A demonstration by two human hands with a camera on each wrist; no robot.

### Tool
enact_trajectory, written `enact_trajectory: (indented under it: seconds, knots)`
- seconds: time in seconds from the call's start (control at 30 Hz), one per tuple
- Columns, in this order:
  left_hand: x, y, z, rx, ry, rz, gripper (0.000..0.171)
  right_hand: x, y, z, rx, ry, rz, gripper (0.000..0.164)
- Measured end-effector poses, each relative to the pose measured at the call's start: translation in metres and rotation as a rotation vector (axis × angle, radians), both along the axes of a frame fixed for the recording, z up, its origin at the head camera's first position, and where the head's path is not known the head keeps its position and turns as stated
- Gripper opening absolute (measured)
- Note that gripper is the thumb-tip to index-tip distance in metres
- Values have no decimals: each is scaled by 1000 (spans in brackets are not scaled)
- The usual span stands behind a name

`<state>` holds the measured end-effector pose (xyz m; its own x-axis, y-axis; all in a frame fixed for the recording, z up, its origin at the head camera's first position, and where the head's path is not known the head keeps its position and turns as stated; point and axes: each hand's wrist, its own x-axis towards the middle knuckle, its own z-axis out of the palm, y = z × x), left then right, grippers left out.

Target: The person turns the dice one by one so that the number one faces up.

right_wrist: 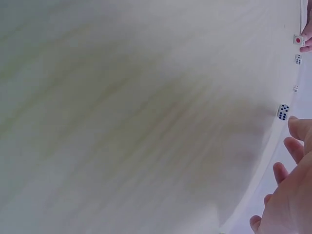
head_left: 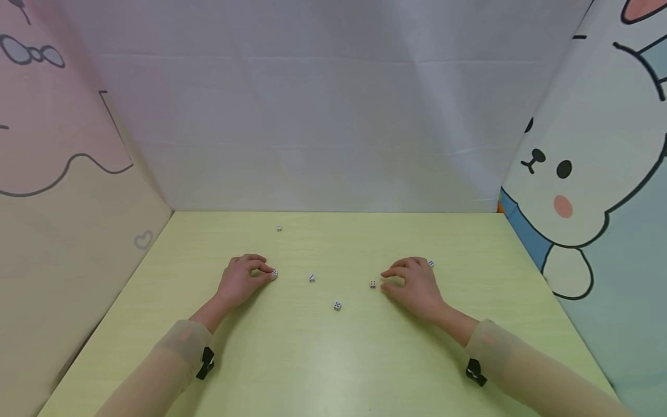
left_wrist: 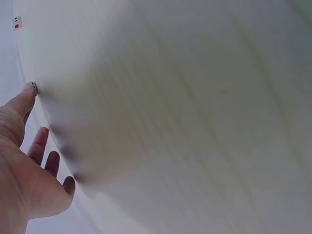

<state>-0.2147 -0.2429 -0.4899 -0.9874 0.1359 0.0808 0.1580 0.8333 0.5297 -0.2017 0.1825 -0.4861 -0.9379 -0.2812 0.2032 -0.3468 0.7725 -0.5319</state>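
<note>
Our left hand (head_left: 242,280) pinches one die (head_left: 274,274); lightly serves best. Our right hand (head_left: 415,287), fingers apart, should straddle another die (head_left: 372,284).

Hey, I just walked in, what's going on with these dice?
A person is handling small dice on a pale table. The left hand pinches one die. The right hand holds nothing; its thumb is close to another die, apparently not touching it. Two more lie between the hands, a far die sits towards the back edge, and a sixth die shows just beyond the right hand.
</note>
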Motion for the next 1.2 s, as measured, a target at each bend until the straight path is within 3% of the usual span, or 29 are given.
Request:
enact_trajectory:
  seconds: [0.3, 0.5, 1.2]
  knots:
    - [2, 2, 3, -43, -12, 32, 22, 1, 0, 6, 121, 140, 37, 22]
    - [4, 3, 8, -40, -18, 44, 23, 1, -3, 11, 188, 147, 59, 19]
    - [3, 4, 16, -32, -43, 44, 23, -3, -15, 19, 225, 104, 59, 11]
